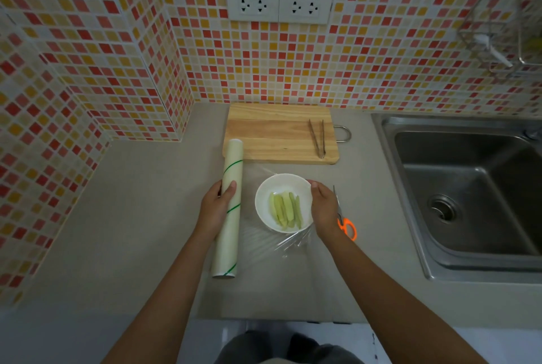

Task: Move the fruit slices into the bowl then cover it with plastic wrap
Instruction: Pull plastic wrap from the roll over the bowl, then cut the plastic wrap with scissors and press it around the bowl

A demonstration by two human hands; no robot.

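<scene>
Both forearms reach out from the bottom of the view over the grey counter (146, 217), and each hand has its own job. Her or his left hand (215, 206) curls round the plastic wrap roll (230, 208), thumb over the top, fingers hidden behind it; the roll lies lengthwise just left of the bowl (264, 187), probably pinned there so the film can be drawn off it without the tube rolling away. Clear plastic wrap (289, 242) appears to stretch from the roll across the bowl, with a crinkled loose edge lying on the counter in front of it. How tightly the film sits over the rim I cannot tell; it is too transparent.

On the far side, the right hand (324, 208) rests against the bowl's right rim with fingers bent over the edge, seemingly pressing the film down or steadying the dish. Whether it actually pinches film is unclear.

Pale green fruit slices (286, 211) already lie in the bowl, so the moving part looks done and the covering is under way. Scissors (346, 224) with orange handles wait just beside the right wrist, handy for cutting the sheet. Tongs (318, 139) rest on the wooden cutting board (272, 132) behind, with a steel sink (469, 181) off to the right.
</scene>
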